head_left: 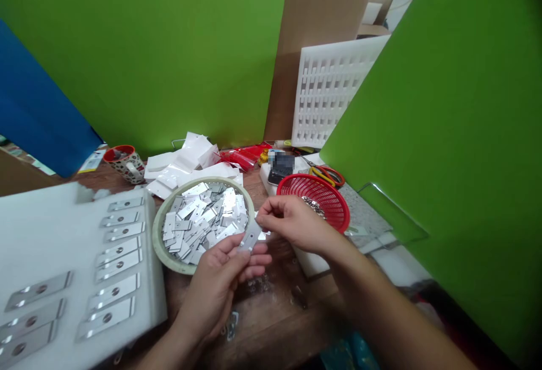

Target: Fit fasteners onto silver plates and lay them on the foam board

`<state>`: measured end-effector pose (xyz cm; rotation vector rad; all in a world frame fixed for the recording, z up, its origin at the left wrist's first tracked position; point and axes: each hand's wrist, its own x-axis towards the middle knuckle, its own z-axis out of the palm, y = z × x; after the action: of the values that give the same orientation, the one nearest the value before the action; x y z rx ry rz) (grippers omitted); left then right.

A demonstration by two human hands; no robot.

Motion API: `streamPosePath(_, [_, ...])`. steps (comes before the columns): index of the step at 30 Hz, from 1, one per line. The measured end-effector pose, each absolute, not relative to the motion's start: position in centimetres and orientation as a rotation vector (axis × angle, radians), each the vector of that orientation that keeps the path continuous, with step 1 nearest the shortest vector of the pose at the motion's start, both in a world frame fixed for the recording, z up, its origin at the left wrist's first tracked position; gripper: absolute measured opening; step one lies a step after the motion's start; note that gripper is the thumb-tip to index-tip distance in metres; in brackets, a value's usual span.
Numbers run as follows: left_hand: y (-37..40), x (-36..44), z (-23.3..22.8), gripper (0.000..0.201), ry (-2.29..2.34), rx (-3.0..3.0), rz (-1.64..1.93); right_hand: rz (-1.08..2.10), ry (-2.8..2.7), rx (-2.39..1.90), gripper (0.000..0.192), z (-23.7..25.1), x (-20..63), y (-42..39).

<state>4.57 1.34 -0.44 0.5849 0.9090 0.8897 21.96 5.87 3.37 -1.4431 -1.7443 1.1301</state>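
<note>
Head view, table: from where I stand, a brown wood-grain table (275,330) carries the work; a few small clear pieces lie near its front edge.
Left hand: the left hand (224,265) pinches one flat metal plate (250,237) between thumb and fingers; the remaining fingers are spread, palm up.
Right hand: the right hand (292,220) has thumb and forefinger drawn close at the plate's upper end; I cannot tell whether they touch it or grip something small.
Held plate: tilted, raised beside the right rim of the basin, one hole visible.
Basin: the pale round basin (178,269) contains a loose heap of metal plates (203,220).
Foam block: at left, the white foam block (51,217) bears two columns of holed plates (122,251).
Basket: the red basket (336,203), right of the basin, contains small metal parts (313,206).
Rear of table: patterned mug (133,169), white papers (186,161), red wrapping (243,158) and scissors (326,175).
Room: green panels (169,48) stand behind and at right, a blue panel (38,93) at left; a slotted white tray (319,96) leans against brown cardboard (322,8).
</note>
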Motion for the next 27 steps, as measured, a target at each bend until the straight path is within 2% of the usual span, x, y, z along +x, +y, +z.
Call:
streamPosePath(3, [1.2, 5.0, -0.5, 0.026, 0.907, 0.566, 0.882, 0.719, -1.867, -1.589, 0.017, 2.6, 24.6, 5.8])
streamPosePath(5, [1.1, 4.9, -0.5, 0.024, 0.903, 0.549, 0.88, 0.38, -1.938, -1.853, 0.023, 1.6, 26.9, 6.2])
streamPosePath(6, [1.1, 4.8, -0.5, 0.023, 0.903, 0.541, 0.877, 0.32, -2.008, -1.998, 0.028, 1.0, 27.9, 6.4])
streamPosePath(8, [1.1, 4.6, -0.5, 0.023, 0.905, 0.526, 0.87, 0.375, -2.138, -2.147, 0.029, -0.1, 29.4, 6.8])
streamPosePath(12, [1.2, 4.4, -0.4, 0.022, 0.918, 0.504, 0.858, 0.49, -2.225, -2.155, 0.011, -0.9, 30.2, 7.2])
streamPosePath(19, [1.2, 4.0, -0.2, 0.02, 0.937, 0.421, 0.864, 0.278, -2.172, -2.14, 0.027, 0.2, 30.6, 7.3])
streamPosePath(22, [1.2, 3.8, -0.4, 0.014, 0.896, 0.411, 0.878, 0.183, -2.023, -2.026, 0.027, 0.4, 30.5, 6.8])
streamPosePath(27, [1.3, 3.6, -0.7, 0.007, 0.851, 0.324, 0.893, 0.368, -1.761, -1.65, 0.025, 2.0, 28.1, 4.4])
